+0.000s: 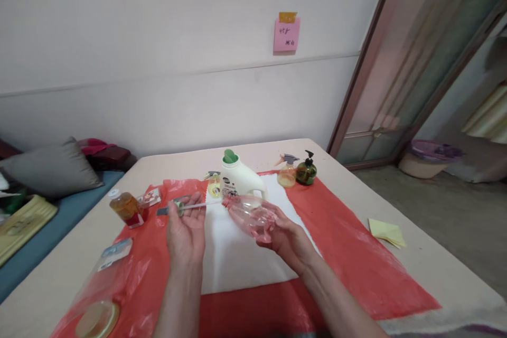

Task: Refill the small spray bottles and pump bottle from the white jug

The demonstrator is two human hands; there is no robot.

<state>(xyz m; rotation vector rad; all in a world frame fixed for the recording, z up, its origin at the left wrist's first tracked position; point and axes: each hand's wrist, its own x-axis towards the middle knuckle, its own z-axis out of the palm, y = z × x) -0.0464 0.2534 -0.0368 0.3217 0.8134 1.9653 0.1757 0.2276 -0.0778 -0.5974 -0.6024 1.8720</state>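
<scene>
My right hand (285,236) grips a clear pink plastic bottle (250,212), tilted with its neck pointing left. My left hand (186,228) holds a spray pump head (174,208) whose thin dip tube (200,205) reaches toward the bottle's neck. Both hands hover over a white cloth (237,259) spread on a red plastic sheet (356,259) on the table.
Behind the hands stand a white jug with a green cap (237,174), a small yellow spray bottle (288,170) and a green pump bottle (306,170). An amber bottle (125,207) lies left. Yellow sticky notes (387,231) lie right. A clear lidded container (97,312) sits near-left.
</scene>
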